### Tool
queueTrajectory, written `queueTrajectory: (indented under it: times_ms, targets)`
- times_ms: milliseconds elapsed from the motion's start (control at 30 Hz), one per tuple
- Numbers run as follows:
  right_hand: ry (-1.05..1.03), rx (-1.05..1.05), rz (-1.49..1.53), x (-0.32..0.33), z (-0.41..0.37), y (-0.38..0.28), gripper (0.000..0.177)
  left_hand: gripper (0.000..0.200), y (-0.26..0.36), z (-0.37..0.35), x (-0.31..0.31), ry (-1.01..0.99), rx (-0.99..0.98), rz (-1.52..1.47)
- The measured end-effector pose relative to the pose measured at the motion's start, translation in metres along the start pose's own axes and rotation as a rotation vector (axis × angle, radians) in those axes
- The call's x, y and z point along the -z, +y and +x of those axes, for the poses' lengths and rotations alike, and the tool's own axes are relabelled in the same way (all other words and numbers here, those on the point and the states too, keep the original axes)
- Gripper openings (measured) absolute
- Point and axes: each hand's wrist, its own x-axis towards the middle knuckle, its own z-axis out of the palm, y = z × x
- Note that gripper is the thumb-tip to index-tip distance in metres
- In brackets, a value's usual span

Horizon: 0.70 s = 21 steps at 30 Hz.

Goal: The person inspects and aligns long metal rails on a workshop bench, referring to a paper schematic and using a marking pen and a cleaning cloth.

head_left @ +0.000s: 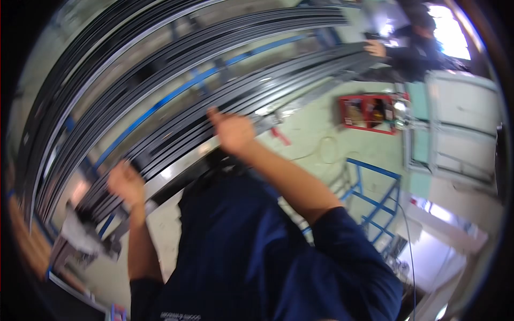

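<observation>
Central metal profiles (289, 75): dark grey is striped lengthwise with black and paler lines.
Racked profiles (203, 43), 11 o'clock: striped in black and grey.
Rail (160, 104), 10 o'clock: coloured bright blue.
Open box (369, 130), 2 o'clock: edged in red.
Frame stand (373, 168), 4 o'clock: coloured blue.
T-shirt (235, 241), 6 o'clock: coloured navy; white lettering (181, 315) is shown at 7 o'clock.
Floor (316, 123), 2 o'clock: tinted pale green.

Long dark grooved profiles (254, 88) lying side by side, slanting from lower left to upper right, surfaces shining in patches.
</observation>
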Motion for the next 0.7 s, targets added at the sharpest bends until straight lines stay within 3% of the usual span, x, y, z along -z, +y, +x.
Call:
queueTrajectory:
  times_ms: [33,67,133,700]
  targets:
    - [0.04,0.01,-0.006,-0.002,0.005,-0.003,0.049,0.014,0.001,0.001,0.002,-0.088,0.062,0.109]
    - [0.04,0.035,0.007,-0.009,0.011,-0.015,0.049,0.013,0.01,0.001,0.003,-0.003,0.07,0.092]
    - [0.188,0.028,-0.046,-0.018,0.005,0.001,0.056,0.012,0.002,-0.003,0.001,-0.049,0.109,0.064]
    - [0.07,-0.011,-0.049,-0.009,0.003,-0.001,0.059,0.017,0.004,-0.003,0.0,-0.124,0.115,0.097]
